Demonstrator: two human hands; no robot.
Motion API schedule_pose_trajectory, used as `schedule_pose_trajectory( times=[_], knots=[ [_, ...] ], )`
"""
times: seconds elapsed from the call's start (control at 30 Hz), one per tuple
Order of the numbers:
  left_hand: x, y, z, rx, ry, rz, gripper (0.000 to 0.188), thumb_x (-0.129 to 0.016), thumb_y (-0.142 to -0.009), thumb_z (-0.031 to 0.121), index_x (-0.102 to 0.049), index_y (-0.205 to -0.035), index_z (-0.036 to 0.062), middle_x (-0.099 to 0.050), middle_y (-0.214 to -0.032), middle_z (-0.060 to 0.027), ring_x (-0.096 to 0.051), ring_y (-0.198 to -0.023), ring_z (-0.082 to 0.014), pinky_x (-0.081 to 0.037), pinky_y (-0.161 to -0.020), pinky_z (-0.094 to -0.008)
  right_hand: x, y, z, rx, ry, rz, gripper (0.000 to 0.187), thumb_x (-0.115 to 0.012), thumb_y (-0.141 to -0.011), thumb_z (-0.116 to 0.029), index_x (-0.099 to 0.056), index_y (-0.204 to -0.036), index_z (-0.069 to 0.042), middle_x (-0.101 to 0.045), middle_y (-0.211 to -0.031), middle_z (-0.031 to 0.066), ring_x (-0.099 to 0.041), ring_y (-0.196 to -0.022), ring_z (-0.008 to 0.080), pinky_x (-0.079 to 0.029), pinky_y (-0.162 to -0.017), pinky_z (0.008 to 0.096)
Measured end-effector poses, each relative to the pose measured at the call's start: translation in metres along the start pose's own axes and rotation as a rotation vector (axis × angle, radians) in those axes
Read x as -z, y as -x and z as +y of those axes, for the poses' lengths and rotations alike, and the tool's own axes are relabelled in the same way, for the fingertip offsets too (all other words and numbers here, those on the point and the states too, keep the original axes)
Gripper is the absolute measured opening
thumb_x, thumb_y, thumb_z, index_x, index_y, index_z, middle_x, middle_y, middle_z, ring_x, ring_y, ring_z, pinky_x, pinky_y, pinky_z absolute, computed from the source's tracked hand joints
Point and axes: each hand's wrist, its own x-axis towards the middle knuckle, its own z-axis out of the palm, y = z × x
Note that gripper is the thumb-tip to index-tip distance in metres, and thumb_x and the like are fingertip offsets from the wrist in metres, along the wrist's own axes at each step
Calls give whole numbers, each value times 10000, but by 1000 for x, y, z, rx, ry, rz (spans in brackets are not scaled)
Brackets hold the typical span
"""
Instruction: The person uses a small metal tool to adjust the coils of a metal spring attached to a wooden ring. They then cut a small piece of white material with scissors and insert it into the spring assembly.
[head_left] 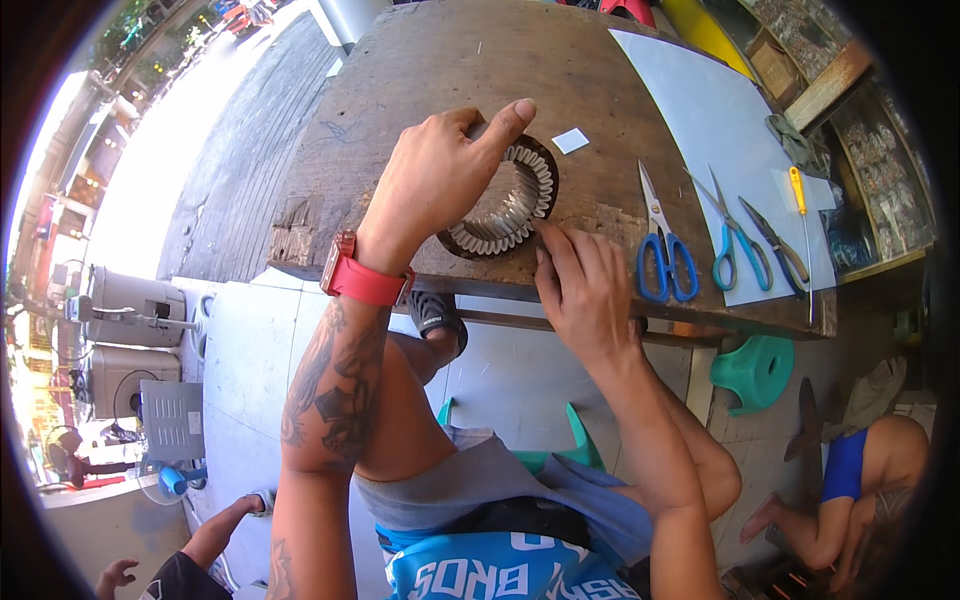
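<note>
A ring-shaped motor stator core (547, 178) rests on the wooden table near its front edge. White liners fill the slots around its inner side. My left hand (437, 168) lies over its upper left part, thumb stretched out and the other fingers curled down around the ring, mostly hidden. At the ring's lower right rim is my right hand (590, 290), fingers bent and close together, the index fingertip touching the edge. Whether a small piece sits between its fingertips is too fine to see. A small white paper piece (570, 141) lies just beyond the ring.
Right of my hands lie blue-handled scissors (655, 240), a teal-handled pair of scissors (735, 245), pliers (775, 240) and a yellow-handled screwdriver (797, 190). A white sheet (690, 90) covers the table's right side. A green stool (752, 375) and other people are nearby.
</note>
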Motion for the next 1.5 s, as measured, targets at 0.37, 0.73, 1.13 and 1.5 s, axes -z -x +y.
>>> schedule_pose_trajectory(
  times=[0.37,0.73,1.13,1.5],
  knots=[
    [0,12,-9,-298,203,-62,627,-762,-970,578,-808,-1065,-40,-788,-877,-192,-771,-831,-242,-594,-805,-385,8,-68,66,-577,-944,-483,268,-639,-1130,-236,-710,-1271,-19,-737,-1068,40,-679,-938,143,-566,-871,339],
    [8,19,-20,-377,224,-178,525,-827,-914,494,-798,-1039,-14,-753,-808,-125,-725,-750,-188,-573,-731,-359,6,-107,84,-379,-968,-1082,488,-715,-1075,-237,-644,-1501,-9,-739,-1295,33,-648,-1162,100,-526,-1043,307],
    [10,11,-40,-383,383,-262,491,-839,-911,462,-790,-1023,-13,-758,-899,-99,-698,-853,-168,-553,-807,-325,11,-85,68,-17,-626,-716,246,-603,-1092,-129,-658,-1302,-14,-631,-1221,138,-649,-1166,278,-521,-1015,383],
    [11,4,-41,-387,435,-341,472,-814,-823,411,-809,-1012,-22,-793,-948,-121,-748,-913,-216,-583,-881,-352,17,-87,73,-101,-585,-933,315,-564,-1157,-257,-651,-1367,-39,-668,-1274,153,-621,-1278,329,-497,-1088,439]
  ],
)
